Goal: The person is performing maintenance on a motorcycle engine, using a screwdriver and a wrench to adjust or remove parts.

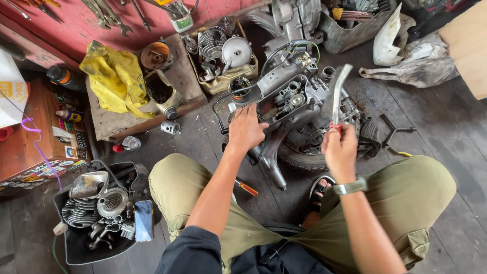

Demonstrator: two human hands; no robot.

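Observation:
A grey scooter engine [291, 99] with its small tyre [304, 152] lies on the dark wooden floor in front of my knees. My left hand [246, 129] rests flat on the engine's left side, palm down. My right hand [339, 147] grips the red handle of a blurred, bristled brush [337, 94] that stands upright over the engine's right side. A watch [350, 186] sits on my right wrist. I am squatting in olive trousers.
A black tray [76, 243] of engine parts with a phone [143, 219] on it stands at the lower left. A yellow rag [114, 76], a tin box of parts [223, 56], spanners, a red-handled screwdriver [247, 189] and white bags [411, 56] lie around.

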